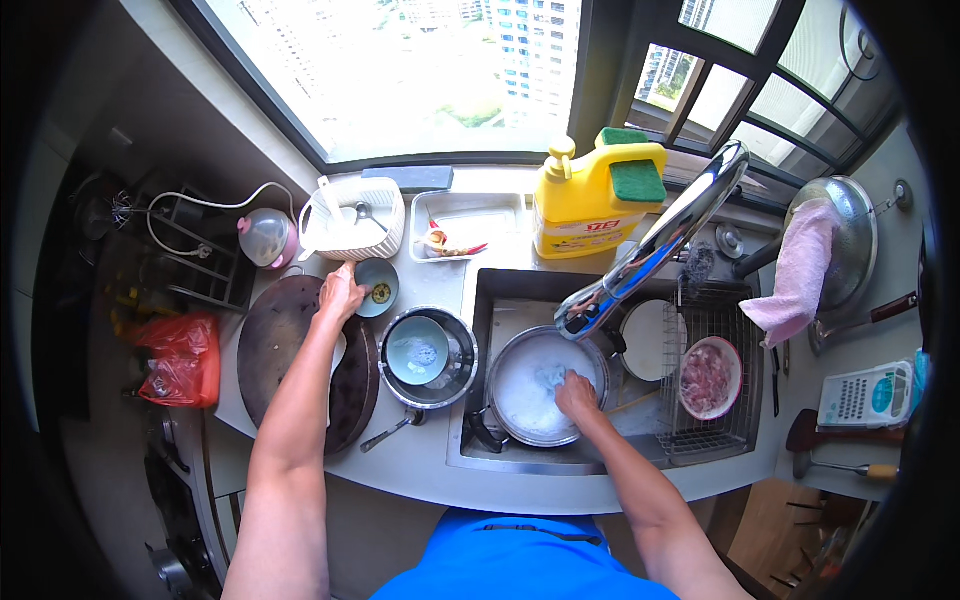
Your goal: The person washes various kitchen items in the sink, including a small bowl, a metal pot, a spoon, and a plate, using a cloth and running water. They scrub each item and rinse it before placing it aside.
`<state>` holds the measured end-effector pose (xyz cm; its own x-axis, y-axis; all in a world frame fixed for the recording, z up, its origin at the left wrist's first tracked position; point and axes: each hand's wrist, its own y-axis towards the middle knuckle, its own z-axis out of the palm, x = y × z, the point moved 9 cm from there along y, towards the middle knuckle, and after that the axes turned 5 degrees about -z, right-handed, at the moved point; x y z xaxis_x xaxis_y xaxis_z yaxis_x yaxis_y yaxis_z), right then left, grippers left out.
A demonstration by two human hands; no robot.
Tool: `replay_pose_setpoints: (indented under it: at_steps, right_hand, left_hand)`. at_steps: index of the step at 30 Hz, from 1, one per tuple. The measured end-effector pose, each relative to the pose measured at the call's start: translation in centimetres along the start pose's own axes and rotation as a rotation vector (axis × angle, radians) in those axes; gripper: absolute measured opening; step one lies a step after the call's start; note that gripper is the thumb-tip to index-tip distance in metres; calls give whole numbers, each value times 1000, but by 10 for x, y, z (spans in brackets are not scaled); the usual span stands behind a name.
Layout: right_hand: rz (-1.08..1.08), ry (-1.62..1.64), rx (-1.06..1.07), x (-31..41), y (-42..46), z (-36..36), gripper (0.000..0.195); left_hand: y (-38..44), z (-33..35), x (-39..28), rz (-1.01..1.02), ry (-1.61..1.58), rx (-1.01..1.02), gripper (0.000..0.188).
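My left hand [343, 292] grips the rim of a small bowl [384, 274] with some dark residue inside, beside the round wooden chopping board [277, 337]. With my right hand [576, 396] I hold a pale blue cloth [551, 377] in the foamy water of a large steel pot [517, 427], which stands in the sink [480, 457]. Between my hands, a light blue bowl [416, 351] with suds in it rests inside a steel pot [463, 375] on the counter. A chrome faucet [645, 247] arches over the large pot.
Behind stand a white basket [386, 225], a white tray [510, 210] with chilli peppers and a yellow detergent bottle [581, 214] with green sponges. A wire rack [679, 442] holds a bowl of raw meat [707, 375] at the sink's right. A ladle [390, 431] lies near the counter's front edge.
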<state>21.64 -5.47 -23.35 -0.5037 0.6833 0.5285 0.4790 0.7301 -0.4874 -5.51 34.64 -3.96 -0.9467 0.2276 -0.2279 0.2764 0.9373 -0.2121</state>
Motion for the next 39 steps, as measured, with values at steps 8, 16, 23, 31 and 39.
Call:
replay_pose_setpoints:
  at_steps: [8,16,23,31,39]
  right_hand:
    - [62,80,-68,-15,6,-4,38]
    - [-76,106,-79,7,-7,26,54]
    - [81,54,-226,-17,-4,11,54]
    - [-327,-213,486,9,-19,81,38]
    - [-265,296,-13,12,-49,-6,37]
  left_hand:
    - [12,-4,6,120,-371,147,39]
    - [-57,-16,-5,-87,-1031,306,33]
    - [-146,-38,-118,147,-1068,205,46]
    - [-208,127,-224,481,-389,106,56]
    - [-202,263,-198,345,-73,223,59]
